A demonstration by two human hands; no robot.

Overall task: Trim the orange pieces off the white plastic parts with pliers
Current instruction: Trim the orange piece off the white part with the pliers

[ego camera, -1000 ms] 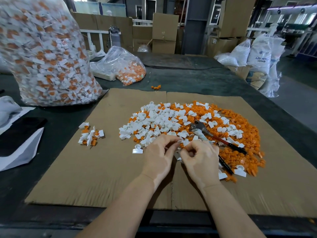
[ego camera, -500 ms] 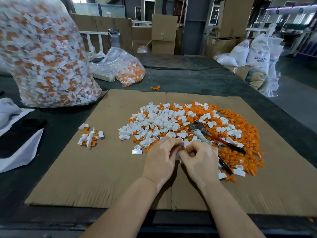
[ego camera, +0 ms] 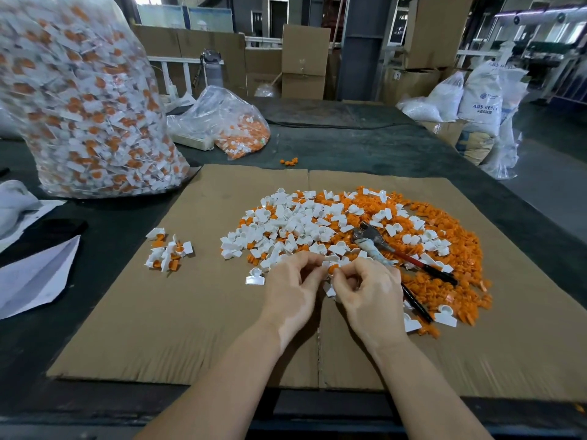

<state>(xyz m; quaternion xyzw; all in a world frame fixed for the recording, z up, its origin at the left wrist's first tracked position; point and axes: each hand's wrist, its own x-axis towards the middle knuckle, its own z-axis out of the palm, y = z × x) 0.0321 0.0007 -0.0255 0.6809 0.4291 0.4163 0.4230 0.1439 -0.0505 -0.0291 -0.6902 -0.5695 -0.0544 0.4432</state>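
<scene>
- At the far left of the tabletop (ego camera: 365, 147) stands a tall clear bag (ego camera: 82, 103) stuffed with white-and-orange parts, probably your untrimmed stock, parked away from the work.
- On the left of the cardboard sheet (ego camera: 158, 312) a small cluster (ego camera: 168, 252) of white parts with orange still attached lies apart from the rest, perhaps a batch kept separate.
- Just left of your hands one white part (ego camera: 254, 277) lies alone on the cardboard.
- Your left hand (ego camera: 292, 290) has its fingers curled, the tips pinching a small piece (ego camera: 332, 268) showing orange, at the near edge of the main pile (ego camera: 317, 227).
- Your right hand (ego camera: 371, 293) meets it from the other side, fingers curled and pinching the same piece; you seem to be working it bare-handed, perhaps seating or twisting it.
- The pliers (ego camera: 381, 246) lie untouched on the pile just beyond your right hand, handles toward you, ready for a quick reach.
- White parts lie mostly on the pile's left and orange offcuts (ego camera: 460, 249) on its right, likely so scrap drops beside the tool.
- Judging by the full bag, most of the job remains.
</scene>
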